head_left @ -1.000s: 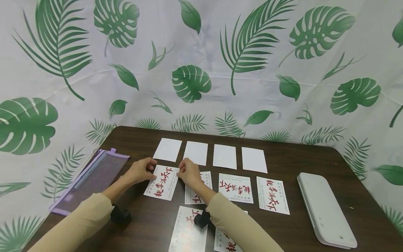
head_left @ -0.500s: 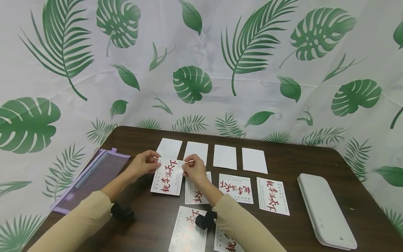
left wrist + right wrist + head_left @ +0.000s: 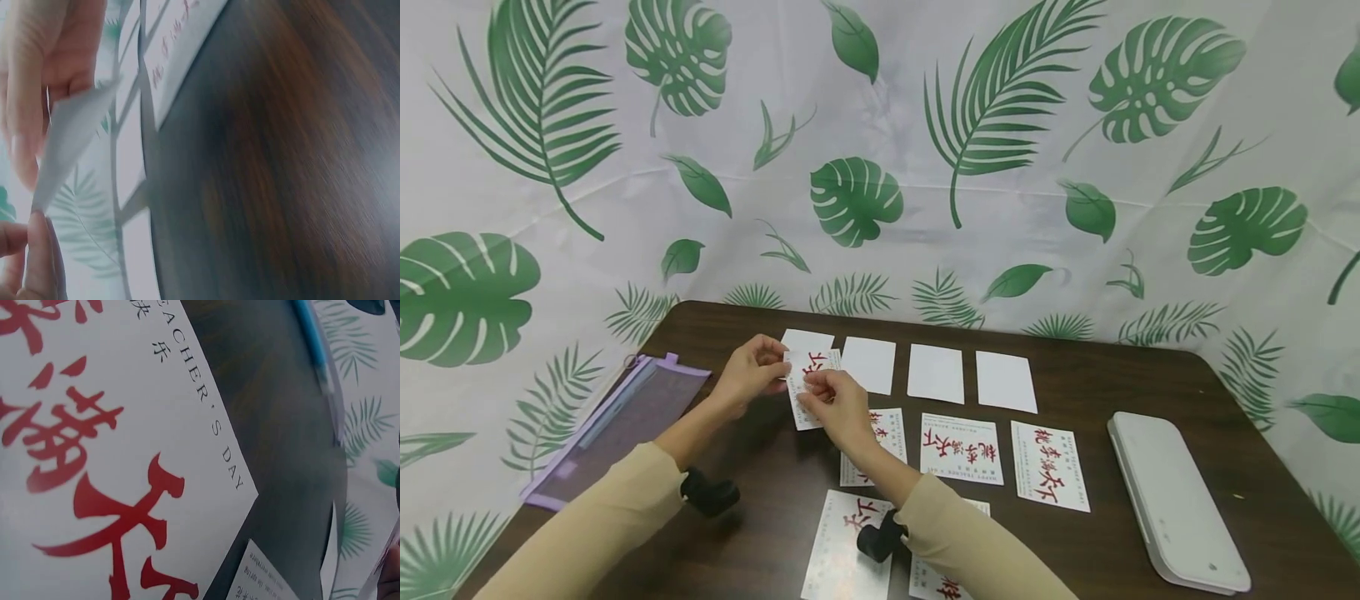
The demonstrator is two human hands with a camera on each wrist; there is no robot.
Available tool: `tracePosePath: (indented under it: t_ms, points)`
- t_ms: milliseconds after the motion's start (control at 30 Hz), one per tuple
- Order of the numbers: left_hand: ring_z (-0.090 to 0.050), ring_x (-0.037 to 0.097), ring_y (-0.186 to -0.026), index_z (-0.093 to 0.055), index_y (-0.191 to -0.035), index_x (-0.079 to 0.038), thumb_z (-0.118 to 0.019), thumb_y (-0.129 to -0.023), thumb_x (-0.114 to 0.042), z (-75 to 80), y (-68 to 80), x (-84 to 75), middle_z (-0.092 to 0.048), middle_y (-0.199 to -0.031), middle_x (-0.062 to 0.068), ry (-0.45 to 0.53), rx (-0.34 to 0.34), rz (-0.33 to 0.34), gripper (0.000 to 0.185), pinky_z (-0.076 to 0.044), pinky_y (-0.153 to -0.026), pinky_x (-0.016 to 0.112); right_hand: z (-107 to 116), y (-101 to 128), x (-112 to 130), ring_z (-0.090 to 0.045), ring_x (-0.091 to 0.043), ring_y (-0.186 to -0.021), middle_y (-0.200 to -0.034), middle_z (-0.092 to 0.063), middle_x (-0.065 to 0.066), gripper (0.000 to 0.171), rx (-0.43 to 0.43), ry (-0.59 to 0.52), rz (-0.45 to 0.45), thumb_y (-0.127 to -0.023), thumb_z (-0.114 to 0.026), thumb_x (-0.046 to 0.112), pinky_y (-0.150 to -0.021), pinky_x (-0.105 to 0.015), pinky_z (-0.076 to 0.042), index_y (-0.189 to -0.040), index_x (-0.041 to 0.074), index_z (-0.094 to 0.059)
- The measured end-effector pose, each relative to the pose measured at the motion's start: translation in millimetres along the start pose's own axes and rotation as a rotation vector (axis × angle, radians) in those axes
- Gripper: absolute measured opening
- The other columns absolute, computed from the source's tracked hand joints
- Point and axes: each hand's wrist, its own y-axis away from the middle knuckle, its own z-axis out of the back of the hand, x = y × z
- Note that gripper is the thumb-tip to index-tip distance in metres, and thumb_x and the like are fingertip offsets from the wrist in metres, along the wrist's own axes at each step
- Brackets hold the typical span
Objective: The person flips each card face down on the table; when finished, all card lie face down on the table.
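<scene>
A white card with red Chinese characters is raised above the table, overlapping the leftmost blank card in the head view. My left hand pinches it at its left edge. In the left wrist view the raised card stands tilted between both hands. My right hand has thumb and finger over its face; whether they pinch it I cannot tell. Below the right wrist lies another lettered card, and the right wrist view shows a lettered card close up, with "TEACHER'S DAY" along its edge.
Blank white cards stand in a row at the back of the dark table. Several lettered cards lie nearer. A purple mesh zip pouch is at the left, a white case-like device at the right. A leaf-print cloth hangs behind.
Both hands have raised the lettered card up and to the right from the table toward the leftmost blank card. My right hand has moved from its right edge onto its face.
</scene>
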Motion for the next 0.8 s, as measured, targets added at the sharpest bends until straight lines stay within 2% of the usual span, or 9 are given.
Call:
tracePosePath:
  t_ms: [133,300,400,500,567,633,733,800]
  points:
    - [-0.058,0.012,-0.077,-0.047,-0.108,0.006,-0.056,-0.086,0.004,-10.6,2.4,-9.5,-0.057,-0.094,0.014,-0.011,-0.041,-0.039,0.023,-0.057,-0.066,0.030,-2.0,1.9,5.0,-0.059,-0.012,-0.066,-0.076,-0.062,-0.008,0.021,-0.029,0.033,0.071,-0.073,-0.078,0.005,-0.060,-0.014,-0.048,-0.091,0.000,-0.067]
    - [-0.058,0.012,-0.079,-0.046,-0.110,0.006,-0.055,-0.085,0.004,-18.0,4.5,-17.6,-0.056,-0.098,0.016,-0.002,-0.088,-0.062,0.027,-0.057,-0.067,0.031,2.5,1.3,8.4,-0.060,-0.015,-0.067,-0.076,-0.062,-0.008,0.018,-0.072,0.099,0.156,-0.074,-0.074,-0.001,-0.060,-0.016,-0.049,-0.090,0.000,-0.067]
    - [-0.062,0.018,-0.085,-0.046,-0.115,0.007,-0.056,-0.086,0.002,-20.8,4.6,-23.0,-0.055,-0.103,0.018,0.018,-0.082,-0.100,0.031,-0.057,-0.071,0.034,9.0,-1.6,10.2,-0.060,-0.016,-0.067,-0.075,-0.062,-0.007,0.016,-0.106,0.139,0.228,-0.075,-0.069,-0.004,-0.060,-0.017,-0.049,-0.090,0.000,-0.068]
    - [-0.064,0.024,-0.095,-0.046,-0.121,0.004,-0.061,-0.088,-0.004,-23.5,3.8,-29.9,-0.056,-0.113,0.020,0.037,-0.057,-0.143,0.037,-0.056,-0.075,0.034,17.1,-6.6,12.1,-0.060,-0.017,-0.068,-0.076,-0.061,-0.008,0.016,-0.158,0.138,0.260,-0.076,-0.066,-0.007,-0.060,-0.018,-0.050,-0.090,-0.001,-0.068]
    - [-0.063,0.027,-0.100,-0.047,-0.124,0.003,-0.063,-0.089,-0.008,-24.4,3.1,-33.2,-0.057,-0.118,0.021,0.026,-0.059,-0.168,0.040,-0.056,-0.074,0.029,21.5,-10.1,12.2,-0.061,-0.018,-0.068,-0.076,-0.062,-0.010,0.015,-0.181,0.102,0.232,-0.076,-0.065,-0.008,-0.060,-0.019,-0.050,-0.090,-0.002,-0.068]
    - [-0.063,0.027,-0.099,-0.050,-0.124,0.001,-0.065,-0.088,-0.010,-23.9,2.6,-33.0,-0.060,-0.118,0.020,-0.026,-0.098,-0.189,0.041,-0.055,-0.073,0.024,24.1,-12.9,10.5,-0.061,-0.017,-0.067,-0.076,-0.063,-0.011,0.014,-0.199,0.062,0.164,-0.077,-0.064,-0.008,-0.060,-0.018,-0.050,-0.090,-0.002,-0.068]
    - [-0.064,0.028,-0.096,-0.056,-0.121,0.000,-0.068,-0.085,-0.009,-19.4,2.4,-23.6,-0.063,-0.114,0.019,-0.153,-0.195,-0.210,0.039,-0.051,-0.069,0.014,25.4,-13.2,7.8,-0.059,-0.013,-0.064,-0.076,-0.065,-0.011,0.014,-0.201,-0.011,0.006,-0.078,-0.064,-0.005,-0.059,-0.015,-0.048,-0.091,-0.002,-0.069]
    - [-0.064,0.028,-0.095,-0.058,-0.119,-0.001,-0.069,-0.084,-0.010,-13.9,3.5,-13.1,-0.064,-0.113,0.018,-0.240,-0.243,-0.190,0.038,-0.049,-0.067,0.013,25.1,-11.0,6.9,-0.056,-0.009,-0.063,-0.077,-0.065,-0.011,0.015,-0.184,-0.096,-0.108,-0.079,-0.063,-0.004,-0.057,-0.014,-0.046,-0.093,-0.003,-0.068]
